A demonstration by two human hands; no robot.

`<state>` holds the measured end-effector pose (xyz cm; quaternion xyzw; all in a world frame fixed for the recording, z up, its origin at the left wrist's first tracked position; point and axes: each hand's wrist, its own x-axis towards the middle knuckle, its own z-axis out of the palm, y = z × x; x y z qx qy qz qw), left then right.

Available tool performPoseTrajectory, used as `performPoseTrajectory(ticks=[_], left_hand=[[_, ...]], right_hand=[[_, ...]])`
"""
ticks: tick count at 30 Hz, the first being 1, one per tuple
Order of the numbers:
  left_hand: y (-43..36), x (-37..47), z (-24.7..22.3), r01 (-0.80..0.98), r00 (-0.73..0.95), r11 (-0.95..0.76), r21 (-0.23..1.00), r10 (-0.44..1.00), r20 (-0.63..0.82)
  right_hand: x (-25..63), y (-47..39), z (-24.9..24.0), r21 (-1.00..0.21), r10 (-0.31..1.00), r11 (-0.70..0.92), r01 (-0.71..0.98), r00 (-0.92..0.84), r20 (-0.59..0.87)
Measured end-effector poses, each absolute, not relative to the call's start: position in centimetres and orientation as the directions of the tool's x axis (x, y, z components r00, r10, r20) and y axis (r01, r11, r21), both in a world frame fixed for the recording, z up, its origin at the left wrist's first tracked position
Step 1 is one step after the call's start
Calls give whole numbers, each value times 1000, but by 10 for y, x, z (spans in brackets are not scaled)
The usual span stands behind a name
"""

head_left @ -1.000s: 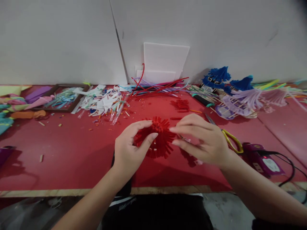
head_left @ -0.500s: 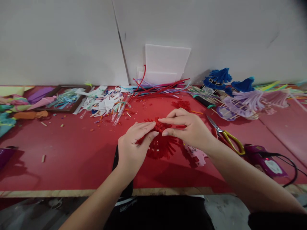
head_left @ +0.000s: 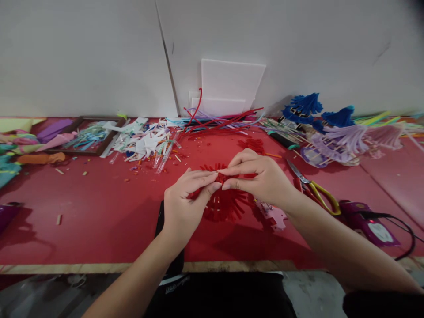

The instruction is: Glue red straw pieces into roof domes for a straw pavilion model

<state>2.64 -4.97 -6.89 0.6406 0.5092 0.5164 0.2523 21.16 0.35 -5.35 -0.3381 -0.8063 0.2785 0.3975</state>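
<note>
Between my hands, over the red tabletop, is a round red piece with fuzzy pipe-cleaner spokes (head_left: 222, 207) fanning out toward me. My left hand (head_left: 189, 198) is closed on its left side, thumb and fingers pinching near the centre. From the right, my right hand (head_left: 256, 174) pinches the same centre with thumb and fingertips. Both sets of fingertips nearly meet there and hide the middle of the piece. More short red fuzzy pieces (head_left: 252, 145) lie just behind my right hand.
Scissors with yellow handles (head_left: 321, 196) and a purple device with a cable (head_left: 372, 225) lie to the right. A pink cut-out (head_left: 275, 217) is near my right wrist. Behind are loose pipe cleaners (head_left: 221, 123), white scraps (head_left: 145, 139), a frame (head_left: 82, 153) and blue fuzzy pieces (head_left: 303, 106).
My fingertips have drawn closer together over the centre of the red piece. Both hands keep their pinch, with only a slight shift.
</note>
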Motion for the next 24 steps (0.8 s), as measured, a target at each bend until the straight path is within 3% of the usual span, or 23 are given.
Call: performPoseTrajectory(ticks=[16, 21, 24], left_hand=[[-47, 26, -66, 425, -20, -376, 824, 906, 424], [-49, 24, -64, 505, -1, -377, 777, 899, 437], [-52, 24, -65, 548, -4, -372, 749, 894, 447]], right_hand=[[209, 5, -52, -706, 755, 629, 324, -473, 455], [218, -1, -49, -636, 736, 666, 389, -480, 477], [231, -11, -55, -492, 645, 764, 417, -466, 606]])
